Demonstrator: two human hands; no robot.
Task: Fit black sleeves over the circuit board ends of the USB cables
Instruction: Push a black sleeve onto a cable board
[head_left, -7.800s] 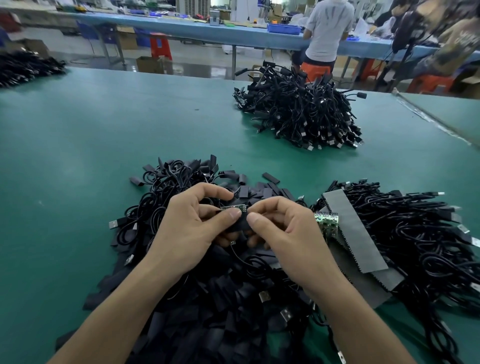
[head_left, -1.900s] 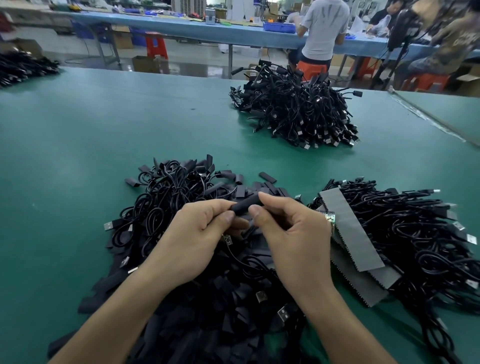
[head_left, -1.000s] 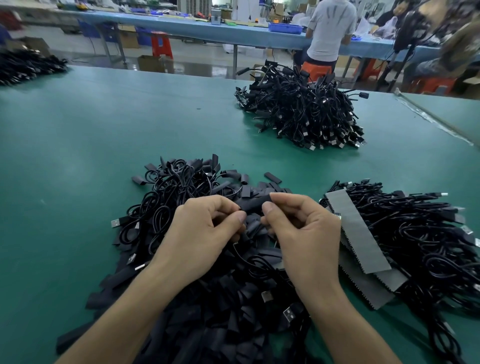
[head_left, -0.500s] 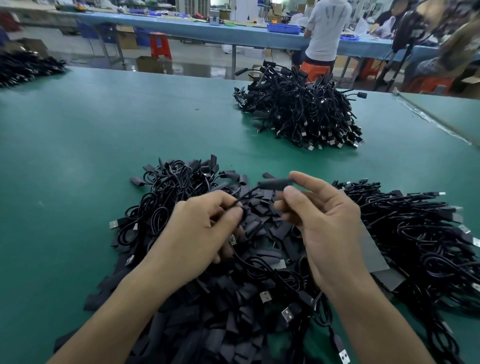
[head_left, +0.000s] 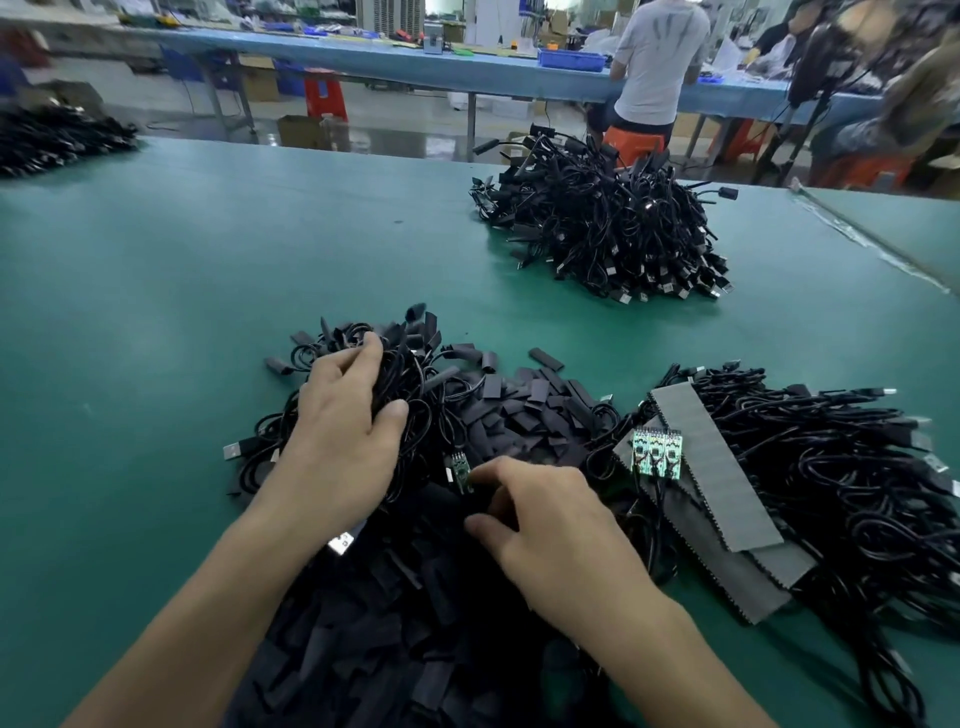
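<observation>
Over the near heap of flat black sleeves (head_left: 415, 623), the right hand (head_left: 550, 535) is curled, forefinger tip at a small green circuit board (head_left: 460, 474) (whether anything is pinched cannot be told). The board's long axis is laid near-to-far, nearer the right hand. Farther left, thin black USB cables (head_left: 421, 395) are gripped by the left hand (head_left: 343, 431).

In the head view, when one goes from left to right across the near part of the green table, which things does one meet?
First the left hand gripping a cable bundle → single circuit board → right hand → three circuit boards → grey strip → pile of cables.
</observation>
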